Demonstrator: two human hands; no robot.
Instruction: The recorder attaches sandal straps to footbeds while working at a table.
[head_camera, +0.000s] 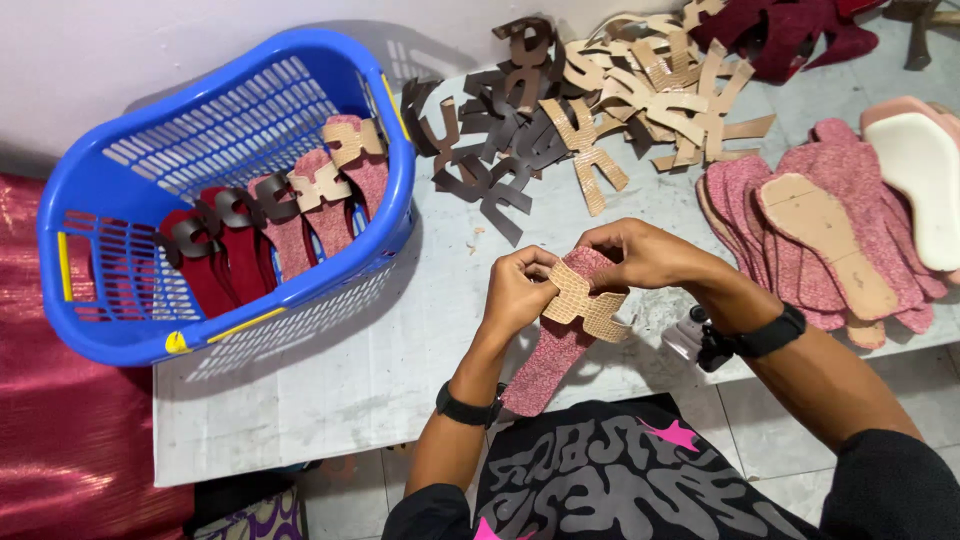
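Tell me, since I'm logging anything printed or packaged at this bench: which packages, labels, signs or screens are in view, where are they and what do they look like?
No packages, signs or screens show.
Printed garment: bottom centre, on the person's lap or torso; black cloth with large grey lettering and pink star shapes.
Blue basket: left on the table; plastic lattice, small yellow clips, no label visible.
Left hand and right hand: hold a pink insole with a tan strap; unlabelled.

no packages, labels, signs or screens anywhere here tbh. nothing boxed or wrapped on tabletop, no stickers or tags in view either
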